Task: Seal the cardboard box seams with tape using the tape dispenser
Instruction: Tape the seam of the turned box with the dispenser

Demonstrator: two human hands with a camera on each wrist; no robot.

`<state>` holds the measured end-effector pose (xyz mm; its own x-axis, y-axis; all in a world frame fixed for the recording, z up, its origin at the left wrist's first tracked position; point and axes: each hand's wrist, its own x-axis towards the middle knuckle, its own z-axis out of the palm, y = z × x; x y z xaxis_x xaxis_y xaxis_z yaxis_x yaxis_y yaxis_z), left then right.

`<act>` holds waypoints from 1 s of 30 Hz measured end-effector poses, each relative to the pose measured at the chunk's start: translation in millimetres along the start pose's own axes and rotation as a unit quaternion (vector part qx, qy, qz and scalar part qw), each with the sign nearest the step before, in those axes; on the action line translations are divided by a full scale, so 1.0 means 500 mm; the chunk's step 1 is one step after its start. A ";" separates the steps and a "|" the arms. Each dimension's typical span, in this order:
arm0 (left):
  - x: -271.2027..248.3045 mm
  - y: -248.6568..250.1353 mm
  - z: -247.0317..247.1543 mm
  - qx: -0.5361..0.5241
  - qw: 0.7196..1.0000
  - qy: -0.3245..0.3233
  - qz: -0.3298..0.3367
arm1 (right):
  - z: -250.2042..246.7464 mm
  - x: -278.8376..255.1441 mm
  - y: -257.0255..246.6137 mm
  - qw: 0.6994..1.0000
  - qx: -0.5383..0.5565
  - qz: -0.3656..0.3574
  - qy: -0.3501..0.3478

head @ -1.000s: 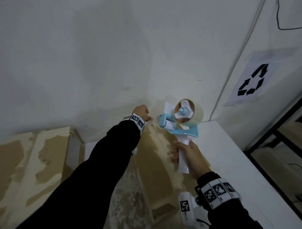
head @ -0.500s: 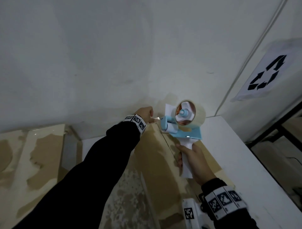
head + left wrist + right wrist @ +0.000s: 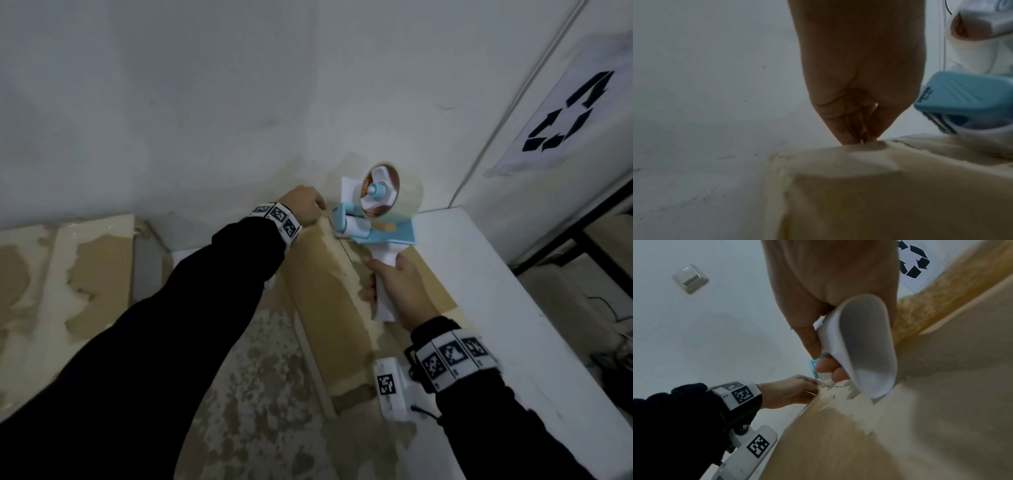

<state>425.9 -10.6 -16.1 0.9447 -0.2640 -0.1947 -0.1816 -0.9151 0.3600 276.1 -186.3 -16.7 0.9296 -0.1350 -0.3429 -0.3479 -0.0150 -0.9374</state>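
A long cardboard box with a torn, patchy top lies on the white table, its far end near the wall. My right hand grips the white handle of a blue and white tape dispenser. The dispenser's front roller sits on the box top by the centre seam, near the far end, and carries a roll of clear tape. My left hand is at the box's far edge, just left of the dispenser. Its fingertips and thumb pinch together on the clear tape end against that edge.
A white wall stands close behind the box. A recycling sign hangs at the right, with a black frame below it. Another torn cardboard piece lies at the left. Bare white table runs along the box's right side.
The dispenser has come down from above the box onto its top near the far end. My left hand moved with the tape end to the far edge.
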 end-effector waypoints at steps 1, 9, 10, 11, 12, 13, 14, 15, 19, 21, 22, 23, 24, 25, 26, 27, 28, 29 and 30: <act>-0.003 -0.001 0.002 -0.008 1.000 0.007 0.012 | 0.002 -0.001 -0.001 1.000 -0.001 0.000 0.000; 0.011 -0.016 0.088 -0.050 0.996 -0.060 0.053 | 0.013 0.004 -0.007 0.987 -0.151 -0.055 -0.024; 0.012 -0.018 0.090 -0.062 0.996 -0.053 0.040 | 0.013 0.005 -0.008 0.982 -0.176 -0.067 -0.024; 0.015 -0.018 0.092 -0.054 0.997 -0.052 0.023 | 0.013 0.006 -0.008 0.979 -0.189 -0.074 -0.023; 0.016 -0.022 0.094 -0.041 0.998 -0.053 0.015 | 0.012 0.007 -0.008 0.978 -0.194 -0.077 -0.021; 0.018 -0.026 0.095 -0.019 0.998 -0.052 0.002 | 0.010 0.008 -0.006 0.977 -0.199 -0.078 -0.020; -0.015 -0.007 0.075 0.009 0.999 -0.048 -0.006 | 0.008 0.007 -0.005 0.976 -0.205 -0.078 -0.020; -0.020 -0.002 0.072 0.026 0.999 -0.044 -0.015 | 0.005 0.006 -0.004 0.975 -0.209 -0.078 -0.021; -0.025 0.004 0.074 0.063 0.998 -0.014 -0.007 | -0.007 -0.003 0.001 0.974 -0.209 -0.081 -0.035; -0.022 0.003 0.079 0.073 0.997 -0.009 -0.008 | -0.016 -0.009 0.002 0.974 -0.209 -0.083 -0.039; -0.022 0.002 0.081 0.077 0.997 -0.003 -0.002 | -0.022 -0.012 0.003 0.973 -0.213 -0.084 -0.039; -0.024 0.003 0.080 0.080 0.997 -0.003 0.001 | -0.028 -0.016 0.006 0.972 -0.215 -0.083 -0.039; -0.023 0.002 0.083 0.079 0.997 -0.003 0.004 | -0.035 -0.022 0.008 0.973 -0.212 -0.079 -0.042; -0.020 0.000 0.084 0.075 0.997 -0.004 0.005 | -0.041 -0.026 0.009 0.975 -0.204 -0.075 -0.045; -0.019 -0.002 0.087 0.071 0.997 -0.005 0.007 | -0.048 -0.033 0.011 0.977 -0.194 -0.067 -0.050; -0.019 -0.003 0.088 0.068 0.998 -0.006 0.009 | -0.056 -0.041 0.011 0.979 -0.185 -0.060 -0.056; -0.018 -0.004 0.089 0.070 0.997 -0.004 0.010 | -0.066 -0.049 0.011 0.981 -0.176 -0.053 -0.062; -0.019 -0.005 0.091 0.074 0.997 -0.003 0.008 | -0.078 -0.061 0.013 0.982 -0.170 -0.045 -0.067; -0.017 -0.007 0.092 0.077 0.997 -0.001 0.007 | -0.091 -0.073 0.017 0.983 -0.167 -0.037 -0.070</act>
<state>406.1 -19.2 -57.9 0.9413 -0.2778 -0.1916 -0.2353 -0.9473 0.2176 233.7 -226.8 -9.4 0.9536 0.0156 -0.3006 -0.2768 -0.3473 -0.8960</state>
